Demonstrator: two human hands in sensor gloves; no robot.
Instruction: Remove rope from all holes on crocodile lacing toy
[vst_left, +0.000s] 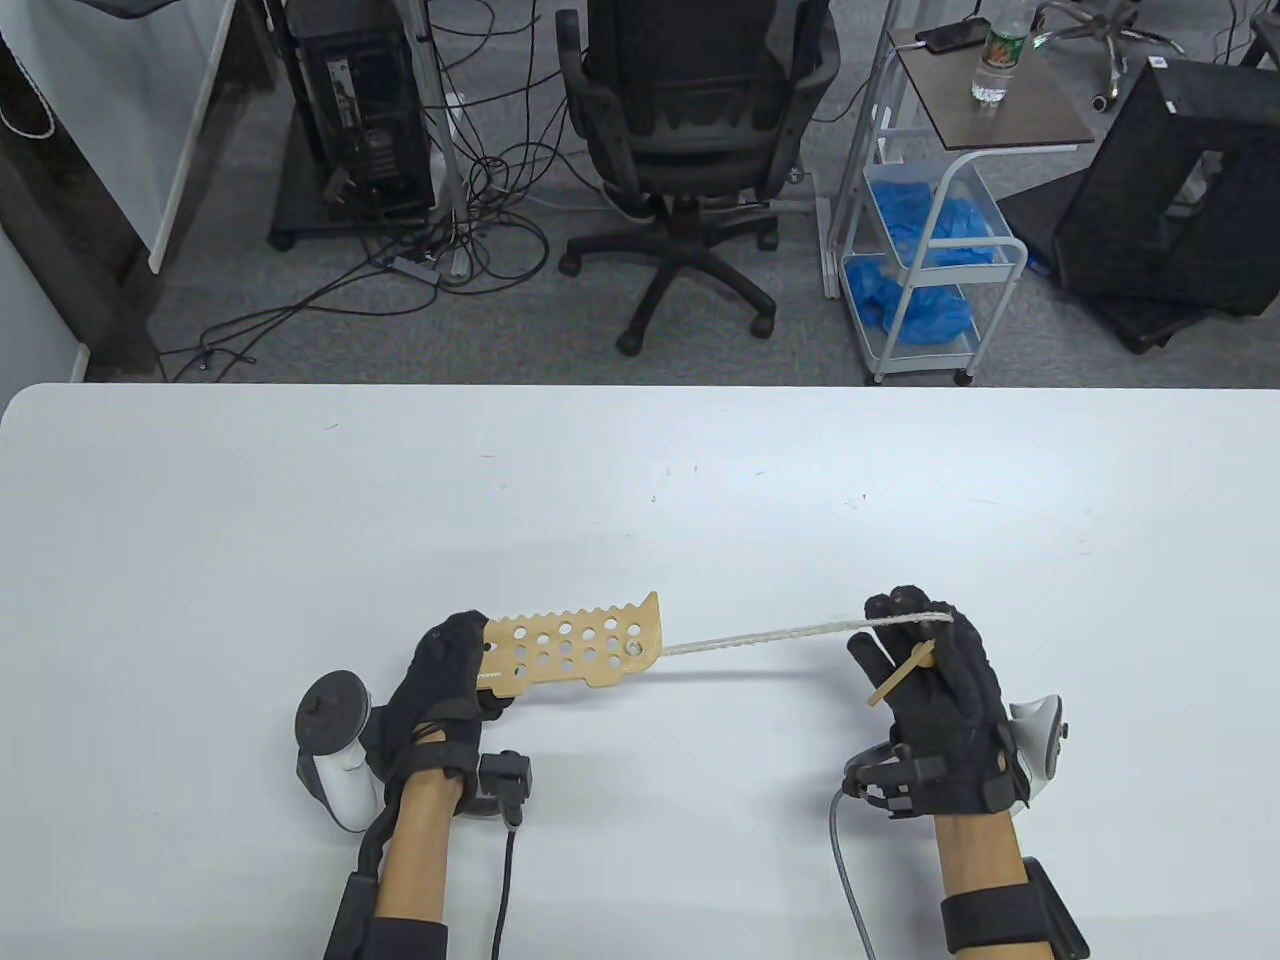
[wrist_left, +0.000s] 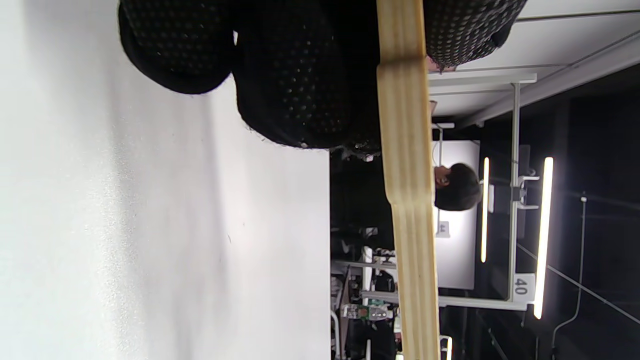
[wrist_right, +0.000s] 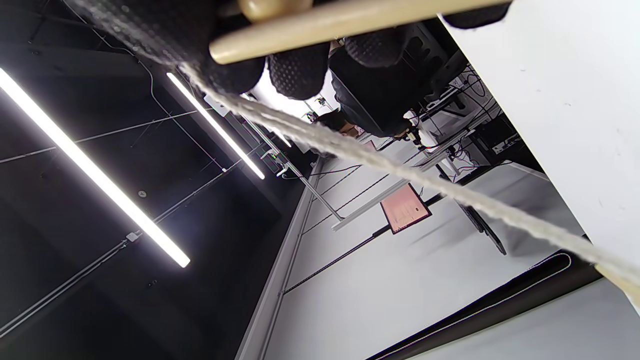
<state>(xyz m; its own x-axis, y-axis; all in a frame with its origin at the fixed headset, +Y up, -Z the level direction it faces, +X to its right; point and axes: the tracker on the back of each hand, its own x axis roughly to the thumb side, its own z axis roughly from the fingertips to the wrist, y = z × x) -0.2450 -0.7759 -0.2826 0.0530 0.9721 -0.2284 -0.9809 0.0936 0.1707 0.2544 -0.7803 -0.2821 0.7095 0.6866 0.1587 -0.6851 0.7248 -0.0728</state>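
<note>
Rope (vst_left: 760, 636) runs taut from the crocodile toy (vst_left: 575, 648) your left hand (vst_left: 447, 680) clamps to your right hand (vst_left: 935, 690), whose grip pinches it.

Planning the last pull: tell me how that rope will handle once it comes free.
The rope is taut only between the crocodile board and right hand; freed, it probably goes limp. Its twisted weave looks grippy. The wooden needle will likely dangle.

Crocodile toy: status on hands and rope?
Left hand grips crocodile board. Right hand holds rope taut, wooden needle at fingers. Rope runs from board's right end. Nothing in the way.
</note>
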